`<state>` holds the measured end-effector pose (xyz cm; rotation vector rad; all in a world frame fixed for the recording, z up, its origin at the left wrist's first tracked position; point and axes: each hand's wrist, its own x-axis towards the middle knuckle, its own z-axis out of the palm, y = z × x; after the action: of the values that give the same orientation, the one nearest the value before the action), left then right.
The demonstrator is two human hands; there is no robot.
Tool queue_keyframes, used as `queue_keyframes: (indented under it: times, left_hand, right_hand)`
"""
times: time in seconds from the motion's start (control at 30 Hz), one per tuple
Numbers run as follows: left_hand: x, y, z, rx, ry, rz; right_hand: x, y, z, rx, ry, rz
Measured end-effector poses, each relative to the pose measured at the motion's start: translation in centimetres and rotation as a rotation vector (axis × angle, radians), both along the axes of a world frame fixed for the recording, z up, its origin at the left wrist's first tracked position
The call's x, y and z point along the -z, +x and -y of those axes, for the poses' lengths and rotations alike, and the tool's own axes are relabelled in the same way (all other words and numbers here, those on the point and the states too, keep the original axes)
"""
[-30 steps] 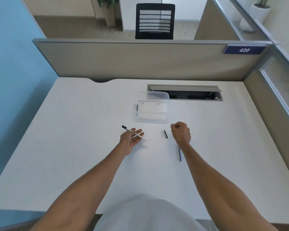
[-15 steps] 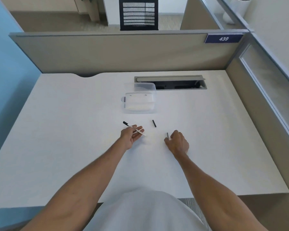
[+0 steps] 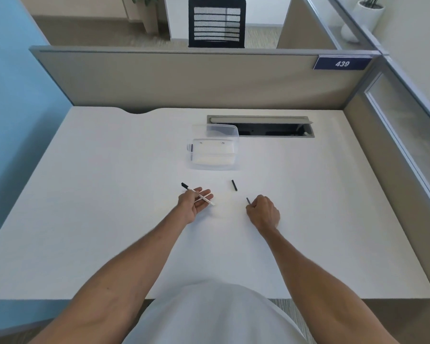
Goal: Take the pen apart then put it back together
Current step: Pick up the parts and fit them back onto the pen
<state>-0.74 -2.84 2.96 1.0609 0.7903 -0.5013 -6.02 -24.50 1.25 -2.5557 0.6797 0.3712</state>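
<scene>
My left hand (image 3: 193,206) lies palm up on the white desk and holds the white pen barrel (image 3: 199,195), whose black end sticks out to the upper left. My right hand (image 3: 263,212) is closed around the thin dark refill (image 3: 248,200); only the refill's top end shows above the fingers. A small black pen piece (image 3: 234,185) lies loose on the desk between the hands, a little farther away.
A clear plastic box (image 3: 212,155) with its lid leaning behind it stands beyond the hands. An open cable slot (image 3: 261,126) is cut in the desk (image 3: 109,194) at the back. Grey partitions close the far and right sides.
My right hand moved from beside the black piece back toward me and picked the refill up off the desk. The left hand kept the barrel in place.
</scene>
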Motion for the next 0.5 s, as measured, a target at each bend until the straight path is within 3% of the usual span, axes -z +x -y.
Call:
queue_keyframes:
  times: [0.33,0.5]
  left_hand:
    - [-1.0,1.5,-0.7,-0.050,-0.015,0.027]
    - [-1.1,2.1,-1.1,-0.095,-0.022,0.033]
  right_hand:
    - [-1.9,2.3,-2.7,-0.236,0.214,0.271]
    - [-3.1,3.0,-4.4,-0.398,0.251,0.313]
